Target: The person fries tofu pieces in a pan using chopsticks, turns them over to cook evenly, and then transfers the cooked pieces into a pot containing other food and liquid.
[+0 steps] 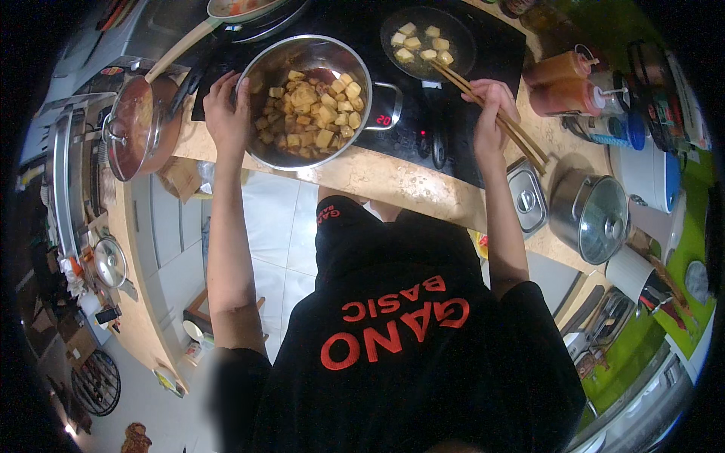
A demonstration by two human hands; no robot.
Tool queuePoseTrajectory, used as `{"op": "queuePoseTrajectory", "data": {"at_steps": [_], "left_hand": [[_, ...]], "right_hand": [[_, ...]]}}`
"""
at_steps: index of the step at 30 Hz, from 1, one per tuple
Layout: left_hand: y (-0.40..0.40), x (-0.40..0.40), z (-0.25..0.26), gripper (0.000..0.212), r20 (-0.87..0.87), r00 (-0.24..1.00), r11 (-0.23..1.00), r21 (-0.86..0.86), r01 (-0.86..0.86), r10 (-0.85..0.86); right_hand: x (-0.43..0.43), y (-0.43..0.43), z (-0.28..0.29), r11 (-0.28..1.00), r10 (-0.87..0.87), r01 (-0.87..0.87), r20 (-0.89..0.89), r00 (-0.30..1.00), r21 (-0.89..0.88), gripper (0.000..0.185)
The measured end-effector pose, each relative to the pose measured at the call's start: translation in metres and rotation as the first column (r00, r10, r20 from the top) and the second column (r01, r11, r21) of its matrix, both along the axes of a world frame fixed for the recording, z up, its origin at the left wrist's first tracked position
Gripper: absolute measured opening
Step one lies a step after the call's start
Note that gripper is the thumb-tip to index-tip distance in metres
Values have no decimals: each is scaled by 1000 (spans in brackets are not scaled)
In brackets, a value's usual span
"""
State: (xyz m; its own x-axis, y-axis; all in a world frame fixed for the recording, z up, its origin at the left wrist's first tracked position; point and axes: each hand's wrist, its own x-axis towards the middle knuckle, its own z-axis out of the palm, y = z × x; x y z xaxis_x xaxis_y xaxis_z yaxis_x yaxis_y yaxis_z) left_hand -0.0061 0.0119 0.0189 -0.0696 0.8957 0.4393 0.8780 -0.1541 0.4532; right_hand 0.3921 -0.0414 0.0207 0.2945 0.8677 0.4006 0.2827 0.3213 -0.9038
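Note:
My left hand [229,107] grips the left side of a stainless steel pot [367,96], fingers behind it and thumb at the rim. Browned cubes [325,116], which look like fried tofu, and some sauce fill its bottom. In my right hand [494,113] is a pair of wooden chopsticks [518,139]. Their tips reach the near edge of a dark frying pan [467,39], close to several pale cubes [412,43] frying in oil. Whether the tips pinch a cube, I cannot tell. Both vessels stand on a black glass cooktop [453,127].
A lidded pot [586,209] and a steel lidded container [527,198] sit on the right counter. Sauce squeeze bottles [566,96] stand behind them. At left are a glass-lidded pot [139,127] and a long-handled pan [181,48]. The stone counter edge [362,175] runs before my body.

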Motion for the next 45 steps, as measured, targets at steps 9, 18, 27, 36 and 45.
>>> {"op": "queuePoseTrajectory", "data": {"at_steps": [9,18,27,36,45], "left_hand": [[1,-2,-3,31,26,1000,1000,-3,2,-2],[2,1,-3,28,-23,1000,998,68,-4,6],[-1,1,-4,28,-11,1000,997,65,-28,29],[0,-1,-5,29,-25,999,997,80,-20,22],[0,1,-4,30,-21,999,998,60,-23,25]], "right_hand": [[-6,-2,6,1000,2,-2,-33,999,21,36],[-26,7,9,993,114,-117,144,983,16,32],[-23,9,8,975,203,-212,118,972,69,39],[-16,24,-5,997,-38,16,-289,957,-76,56],[-4,23,-1,974,-193,120,-437,879,-191,57]]}}
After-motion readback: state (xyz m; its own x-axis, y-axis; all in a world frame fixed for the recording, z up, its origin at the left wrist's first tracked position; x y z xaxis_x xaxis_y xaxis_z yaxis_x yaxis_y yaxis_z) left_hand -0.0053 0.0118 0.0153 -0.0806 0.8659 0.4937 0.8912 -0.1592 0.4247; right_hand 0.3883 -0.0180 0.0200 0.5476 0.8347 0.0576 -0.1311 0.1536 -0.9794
